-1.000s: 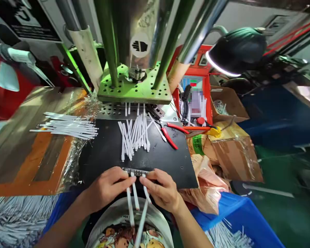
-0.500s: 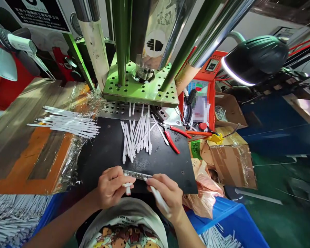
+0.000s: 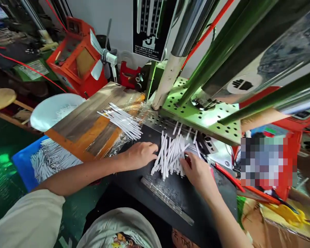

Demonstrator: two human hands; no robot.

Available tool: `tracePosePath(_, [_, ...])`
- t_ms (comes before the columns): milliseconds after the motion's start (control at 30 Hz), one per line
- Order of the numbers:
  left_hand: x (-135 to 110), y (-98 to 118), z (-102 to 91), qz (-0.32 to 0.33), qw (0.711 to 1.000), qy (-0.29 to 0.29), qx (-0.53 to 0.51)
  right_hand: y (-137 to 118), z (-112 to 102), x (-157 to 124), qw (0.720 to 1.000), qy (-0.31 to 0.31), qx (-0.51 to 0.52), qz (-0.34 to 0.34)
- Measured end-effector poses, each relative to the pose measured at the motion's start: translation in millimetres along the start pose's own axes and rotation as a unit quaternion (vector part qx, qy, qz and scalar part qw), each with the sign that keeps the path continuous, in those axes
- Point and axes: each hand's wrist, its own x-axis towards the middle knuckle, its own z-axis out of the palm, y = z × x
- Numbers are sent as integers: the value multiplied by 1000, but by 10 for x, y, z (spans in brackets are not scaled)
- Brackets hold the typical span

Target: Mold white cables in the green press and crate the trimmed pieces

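Observation:
A loose pile of white strips (image 3: 170, 155) with small block-like ends, resembling cable ties, lies on the black work plate (image 3: 134, 186). My left hand (image 3: 143, 154) is at the pile's left edge with curled fingers; whatever they may hold is hidden. On the other side my right hand (image 3: 197, 170) reaches in, its thumb against the strips and a gap between thumb and forefinger. A narrow slotted metal bar (image 3: 166, 199) lies on the plate nearer my body, touched by neither hand.
Over the plate's back edge stands a green press (image 3: 201, 117), several white strips projecting beneath it. Pliers with red handles (image 3: 228, 175) lie right of my right hand. More strips rest on a taped box (image 3: 77, 127) at left; a blue bin (image 3: 23, 165) of strips stands below.
My view has turned left. Both hands have left the metal bar, now lying on the plate, and moved forward to the pile. The white pieces they held are no longer visible in them.

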Motion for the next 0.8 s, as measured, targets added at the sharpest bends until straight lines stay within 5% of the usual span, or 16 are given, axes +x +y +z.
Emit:
tracePosePath(133, [-270,-424,-371,50,990,20,132,-393,-124,244,995,-4,-101,-1])
tracePosePath(267, [-279,-828,-493,166,942,82,280,-1037,-91,774,988,-100,-42,-108])
tracePosePath(467, [-199,-842,-461,219,940,155,211,-1659,148,1376,982,-149,-14,-115])
tracePosePath(600, [-346,-546,-574,175,961,215,-4,-1426,-49,960,982,-148,-9,-116])
tracePosePath(700, [-507,-327,-556,69,950,217,-213,-1093,-299,231,988,-105,51,-106])
tracePosePath(800, [-647,-132,-313,-9,917,202,-344,-887,-412,-590,983,-28,180,-30])
